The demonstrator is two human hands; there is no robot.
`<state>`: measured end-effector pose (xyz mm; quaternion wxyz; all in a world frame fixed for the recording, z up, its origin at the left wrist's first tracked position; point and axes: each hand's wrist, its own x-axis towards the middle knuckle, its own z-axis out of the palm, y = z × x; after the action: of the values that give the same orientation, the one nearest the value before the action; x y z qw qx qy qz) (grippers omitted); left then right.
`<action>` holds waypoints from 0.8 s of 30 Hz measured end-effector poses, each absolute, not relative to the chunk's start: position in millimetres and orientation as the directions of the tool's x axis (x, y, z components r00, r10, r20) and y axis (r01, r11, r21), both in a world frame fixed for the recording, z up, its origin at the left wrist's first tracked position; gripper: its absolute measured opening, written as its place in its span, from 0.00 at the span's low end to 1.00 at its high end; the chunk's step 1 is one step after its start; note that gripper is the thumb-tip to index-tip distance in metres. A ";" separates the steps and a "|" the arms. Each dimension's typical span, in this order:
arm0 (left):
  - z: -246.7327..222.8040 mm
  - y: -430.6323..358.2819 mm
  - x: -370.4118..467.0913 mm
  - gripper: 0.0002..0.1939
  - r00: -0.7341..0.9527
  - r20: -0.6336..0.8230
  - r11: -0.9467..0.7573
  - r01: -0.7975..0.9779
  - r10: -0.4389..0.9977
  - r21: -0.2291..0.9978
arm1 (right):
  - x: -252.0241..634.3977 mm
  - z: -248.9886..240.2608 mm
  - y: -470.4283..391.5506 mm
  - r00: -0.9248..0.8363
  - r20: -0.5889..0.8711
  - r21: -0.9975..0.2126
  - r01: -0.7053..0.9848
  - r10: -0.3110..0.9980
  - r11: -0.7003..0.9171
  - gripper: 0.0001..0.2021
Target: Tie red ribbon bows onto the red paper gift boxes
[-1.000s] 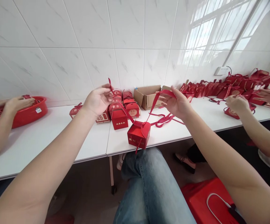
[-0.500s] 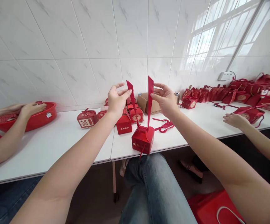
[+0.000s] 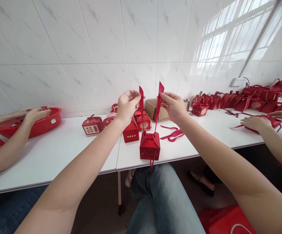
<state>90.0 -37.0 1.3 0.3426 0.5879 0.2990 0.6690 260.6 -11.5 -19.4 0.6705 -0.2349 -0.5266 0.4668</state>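
A small red gift box (image 3: 150, 149) stands upright at the table's front edge, a thin red cord hanging from its front. Two ends of a red ribbon (image 3: 158, 110) rise from its top in a narrow V. Pinched in my left hand (image 3: 128, 105) is the left end, near its tip. My right hand (image 3: 173, 105) grips the right end at about the same height, thumb against the fingers. Both hands are above the box and do not touch it. Just behind it is another red box (image 3: 131, 132), with more boxes beside that one.
Loose red ribbons (image 3: 173, 134) lie right of the box. Behind stands a cardboard box (image 3: 152, 109). At left, another person's hands are over a red basin (image 3: 56, 113). At right, a co-worker's hands hold a red box (image 3: 275, 123); many red boxes (image 3: 258, 104) line the wall.
The gift box has turned so its front faces me more squarely. My hands still hold the ribbon ends, slightly closer together. The co-worker's box at right has been shifted.
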 end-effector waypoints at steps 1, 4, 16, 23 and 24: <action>2.1 -37.0 90.1 0.04 -0.052 0.580 -0.581 -0.123 0.813 0.804 | 261.1 -19.3 -11.3 0.006 0.484 -0.809 -0.379 0.875 0.450 0.08; 3.3 -36.2 90.7 0.04 -0.018 0.566 -0.560 -0.174 0.824 0.810 | 261.7 -18.5 -12.3 -0.013 0.480 -0.819 -0.363 0.877 0.444 0.09; 3.0 -23.8 85.7 0.07 -0.047 0.554 -0.555 -0.109 0.831 0.825 | 266.3 -15.5 -16.4 -0.016 0.498 -0.826 -0.313 0.867 0.469 0.08; -0.1 -24.3 84.1 0.05 -0.025 0.559 -0.558 -0.113 0.829 0.822 | 269.7 -14.0 -17.3 -0.037 0.518 -0.826 -0.283 0.855 0.488 0.09; -0.4 -24.4 84.6 0.05 -0.030 0.562 -0.563 -0.091 0.826 0.822 | 270.0 -13.7 -17.8 -0.034 0.521 -0.825 -0.275 0.853 0.493 0.09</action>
<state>84.6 -24.4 -0.4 0.3533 0.6003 0.3064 0.6488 270.0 -17.8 -13.7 0.6474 -0.2526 -0.5723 0.4353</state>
